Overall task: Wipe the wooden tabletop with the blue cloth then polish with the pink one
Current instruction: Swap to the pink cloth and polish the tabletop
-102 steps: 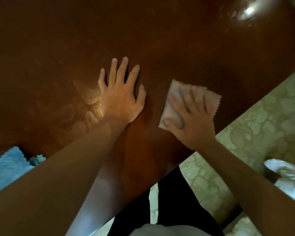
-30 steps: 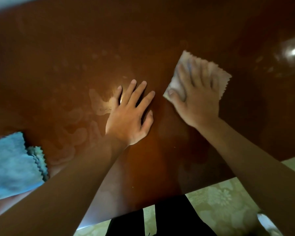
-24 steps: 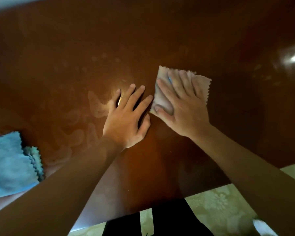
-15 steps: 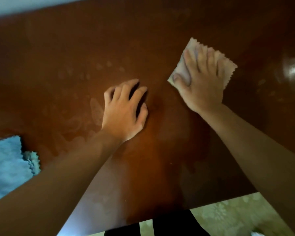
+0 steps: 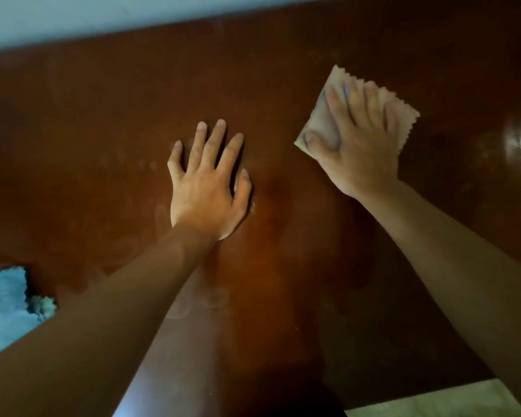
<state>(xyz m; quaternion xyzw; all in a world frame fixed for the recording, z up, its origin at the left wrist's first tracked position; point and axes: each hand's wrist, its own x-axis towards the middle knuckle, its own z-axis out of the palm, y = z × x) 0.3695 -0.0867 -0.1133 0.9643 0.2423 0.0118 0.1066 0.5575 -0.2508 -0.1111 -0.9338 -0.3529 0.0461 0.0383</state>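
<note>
The pink cloth (image 5: 321, 121) is pressed flat against the wooden surface (image 5: 103, 130) at upper right by the right hand (image 5: 358, 145), fingers spread. The left hand (image 5: 208, 188) is laid open and empty at centre. The blue cloth (image 5: 3, 308) is seen at the lower left edge.

Pale wall (image 5: 73, 13), patterned floor (image 5: 433, 404)

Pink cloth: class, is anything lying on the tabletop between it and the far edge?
Nothing visible does. The right hand presses the pink cloth flat, and the wooden tabletop beyond it is bare up to the far edge. The left hand and blue cloth lie off to its left.
</note>
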